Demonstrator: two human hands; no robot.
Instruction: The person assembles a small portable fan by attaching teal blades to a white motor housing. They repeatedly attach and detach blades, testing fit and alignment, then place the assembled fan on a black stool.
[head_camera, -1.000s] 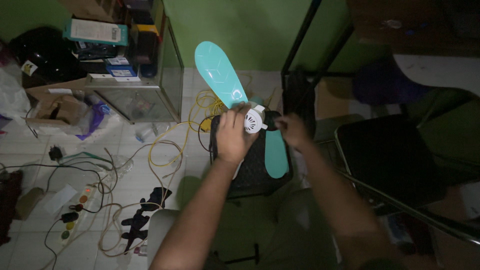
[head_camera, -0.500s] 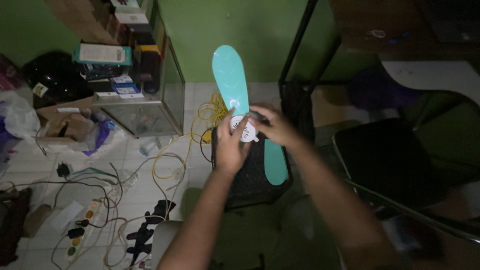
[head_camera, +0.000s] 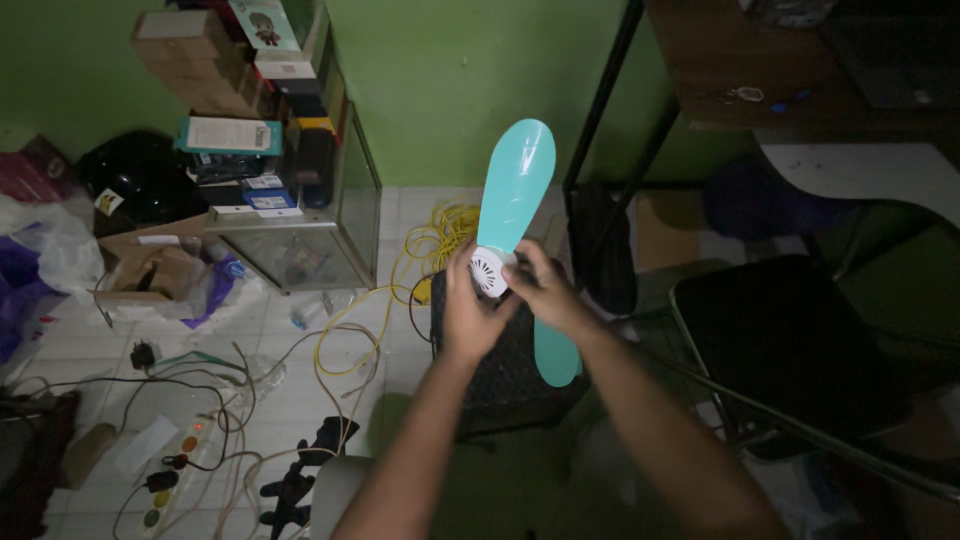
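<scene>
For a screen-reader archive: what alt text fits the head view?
Two bare hands, the left hand and right hand, hold a teal fan blade by its white hub above a tiled floor strewn with a yellow cable and a power strip.

the teal plastic fan blade with a white round hub sits between the left hand and the right hand, above the black perforated box on the tiled floor. left of the box lies the coiled yellow cable; further left stands the glass cabinet, stacked cardboard boxes on it. the black padded chair stands to the right, the white power strip near the lower left.
</scene>
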